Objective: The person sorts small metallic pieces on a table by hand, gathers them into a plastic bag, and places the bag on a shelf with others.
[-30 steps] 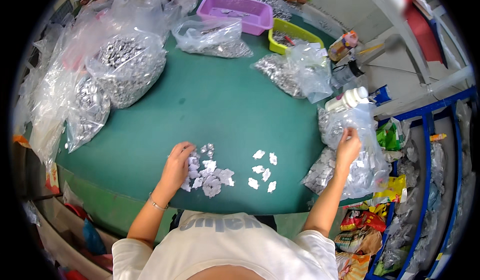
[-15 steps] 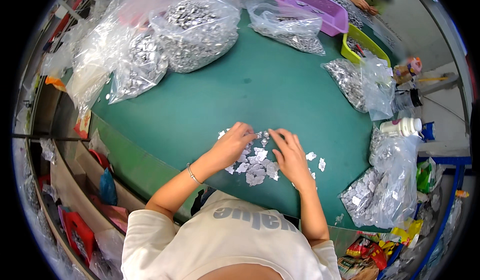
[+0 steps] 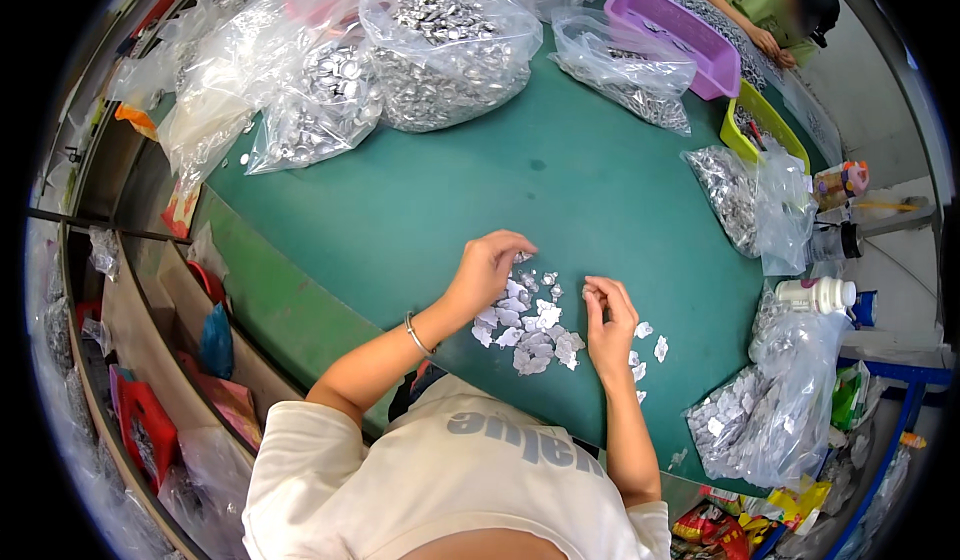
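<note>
On the green tabletop lies a loose pile of flat, silver-grey metal pieces (image 3: 535,352) with irregular outlines. Just beyond it are a few small, shiny, rounded silver pieces (image 3: 548,278). My left hand (image 3: 488,265) is at the pile's far left edge, fingers curled down and pinched around a small silver piece (image 3: 522,257). To the right of the pile, my right hand (image 3: 611,322) is raised a little with thumb and fingertips together. Whatever sits between those fingertips is too small to make out. A few flat pieces (image 3: 643,330) lie right of this hand.
Clear bags of silver parts (image 3: 450,70) crowd the far left. A purple basket (image 3: 680,35) and a yellow-green basket (image 3: 765,125) stand far right, near another person's hands (image 3: 770,45). At right are a bag of flat pieces (image 3: 745,410) and a white bottle (image 3: 815,294).
My hands have moved apart. The right one has drawn away from the small rounded pieces, and its spread fingers have come together. The whole view has shifted and tilted slightly.
</note>
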Demonstrator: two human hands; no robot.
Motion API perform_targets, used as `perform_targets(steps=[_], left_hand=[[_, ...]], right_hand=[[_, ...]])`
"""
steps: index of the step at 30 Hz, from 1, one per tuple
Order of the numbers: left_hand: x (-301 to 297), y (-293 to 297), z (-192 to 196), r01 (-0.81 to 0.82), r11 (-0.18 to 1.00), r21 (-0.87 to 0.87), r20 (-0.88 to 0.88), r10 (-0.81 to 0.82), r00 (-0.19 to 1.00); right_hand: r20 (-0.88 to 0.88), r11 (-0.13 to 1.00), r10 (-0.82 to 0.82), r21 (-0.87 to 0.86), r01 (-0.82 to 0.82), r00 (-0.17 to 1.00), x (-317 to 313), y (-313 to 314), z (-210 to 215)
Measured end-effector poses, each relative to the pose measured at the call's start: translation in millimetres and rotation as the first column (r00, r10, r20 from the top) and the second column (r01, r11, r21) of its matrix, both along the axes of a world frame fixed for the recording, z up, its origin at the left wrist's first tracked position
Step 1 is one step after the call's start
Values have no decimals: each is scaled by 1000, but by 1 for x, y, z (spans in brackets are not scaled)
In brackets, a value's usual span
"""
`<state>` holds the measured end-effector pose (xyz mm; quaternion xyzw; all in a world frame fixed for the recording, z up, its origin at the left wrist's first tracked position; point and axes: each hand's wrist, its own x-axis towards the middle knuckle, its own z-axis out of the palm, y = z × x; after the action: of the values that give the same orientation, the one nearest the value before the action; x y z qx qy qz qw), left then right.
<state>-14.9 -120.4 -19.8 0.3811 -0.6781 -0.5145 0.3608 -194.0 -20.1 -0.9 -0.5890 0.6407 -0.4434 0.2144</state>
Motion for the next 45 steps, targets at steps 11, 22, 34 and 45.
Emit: perform_targets(steps=[11,22,34,45], left_hand=[[14,-1,1,260,792,552,-505,69,860],[11,28,24,294,947,-132,463,-203,863],[13,53,20,616,173,768,-639,269,721],[26,73,32,453,372,810,-471,-46,881]], right_hand=[[-198,986,153,102,-135,968,8,-3,0],[-322,990,141,32,-138,936,9,-9,-4],[358,997,4,76,-33,934,29,-4,25],[-317,979,147,185,-91,937,18,-1,12]])
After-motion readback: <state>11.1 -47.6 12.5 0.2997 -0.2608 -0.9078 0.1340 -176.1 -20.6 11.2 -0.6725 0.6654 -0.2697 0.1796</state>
